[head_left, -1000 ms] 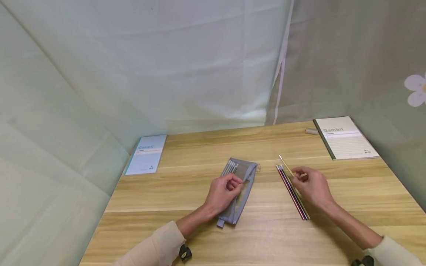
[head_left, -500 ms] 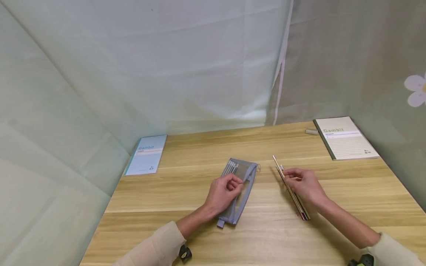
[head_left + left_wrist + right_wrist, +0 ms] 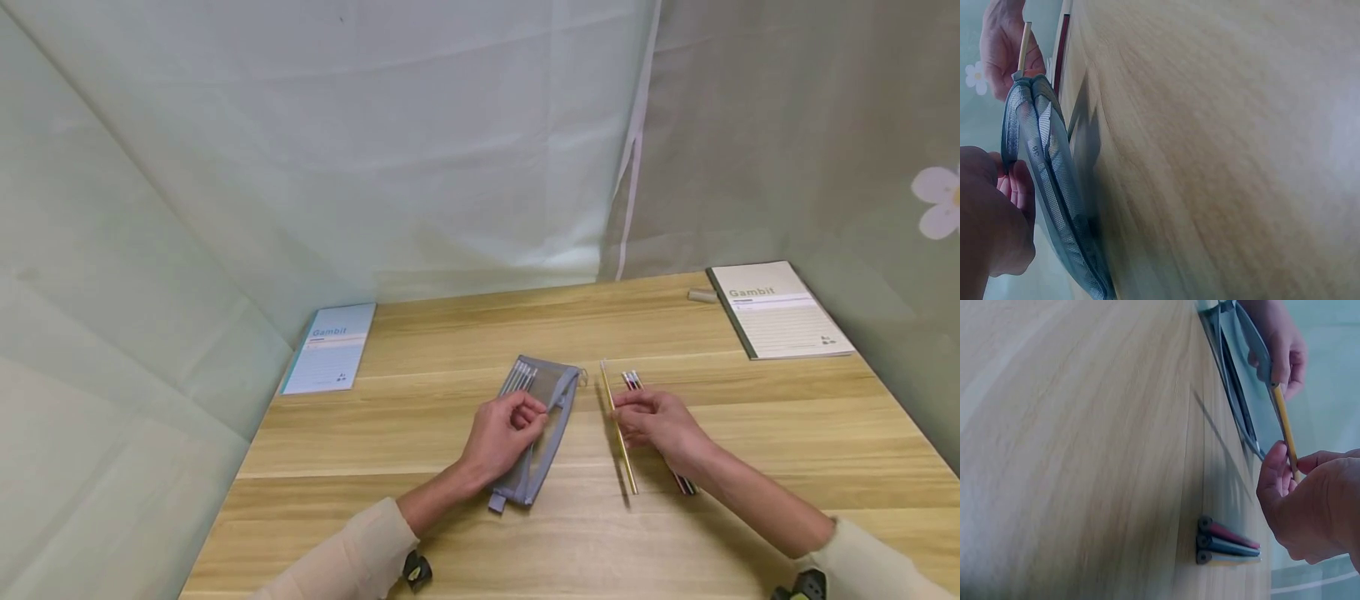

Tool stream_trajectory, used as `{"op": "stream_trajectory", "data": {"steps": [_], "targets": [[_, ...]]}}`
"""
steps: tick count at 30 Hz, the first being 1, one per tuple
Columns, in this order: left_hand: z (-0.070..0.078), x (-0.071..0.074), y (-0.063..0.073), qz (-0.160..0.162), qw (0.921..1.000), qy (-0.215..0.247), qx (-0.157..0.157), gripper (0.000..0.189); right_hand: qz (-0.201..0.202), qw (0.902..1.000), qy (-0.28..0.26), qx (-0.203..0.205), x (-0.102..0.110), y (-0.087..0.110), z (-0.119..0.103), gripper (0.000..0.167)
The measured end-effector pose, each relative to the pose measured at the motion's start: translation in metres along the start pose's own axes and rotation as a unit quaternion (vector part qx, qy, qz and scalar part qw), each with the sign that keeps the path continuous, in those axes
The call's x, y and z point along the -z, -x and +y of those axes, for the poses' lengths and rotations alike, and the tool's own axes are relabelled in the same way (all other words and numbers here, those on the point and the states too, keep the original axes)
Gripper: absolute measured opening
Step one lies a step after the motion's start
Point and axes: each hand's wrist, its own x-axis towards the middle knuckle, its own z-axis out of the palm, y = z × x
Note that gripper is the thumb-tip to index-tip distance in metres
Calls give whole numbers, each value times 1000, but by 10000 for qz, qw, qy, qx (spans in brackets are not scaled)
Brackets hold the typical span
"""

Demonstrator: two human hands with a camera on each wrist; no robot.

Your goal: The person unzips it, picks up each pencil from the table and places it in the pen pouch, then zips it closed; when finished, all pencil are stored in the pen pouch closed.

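Note:
My left hand (image 3: 504, 435) pinches the open edge of a grey mesh pencil case (image 3: 551, 450) lying on the table. Inside it, several silver-ended pencils (image 3: 519, 377) show through the mesh. In the left wrist view the case (image 3: 1063, 181) stands partly raised, its edge between thumb and fingers. My right hand (image 3: 663, 427) pinches a yellow pencil (image 3: 627, 467) around its middle, above the table and just right of the case. Below that hand lies a small row of pencils (image 3: 632, 381), partly hidden by it; the right wrist view shows a red pencil (image 3: 1235, 535) and darker ones beside it.
A blue notebook (image 3: 330, 350) lies at the left edge of the wooden table (image 3: 435, 350). At the back right is a cream notebook (image 3: 780, 312) with a dark spine, and a small grey block (image 3: 702, 296) beside it. Fabric walls (image 3: 450, 167) surround the table.
The right hand has lifted the yellow pencil away from the row and moved it left toward the pencil case. The left hand and the case have stayed in place.

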Motion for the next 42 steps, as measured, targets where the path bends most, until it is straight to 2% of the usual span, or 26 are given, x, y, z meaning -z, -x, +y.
{"op": "stream_trajectory", "data": {"steps": [23,32,42], "targets": [[0,0,-1,-4,10000,-24,-41,6,-574,9970,-381,-361,-36,-3,13,32],[-2,-1,-2,3,10000,9,-28,6,-171,9966,-583,-549,-48,-13,13,35],[-2,-1,-1,11,10000,-34,-32,6,63,9940,-978,-490,-60,-23,15,33]]}}
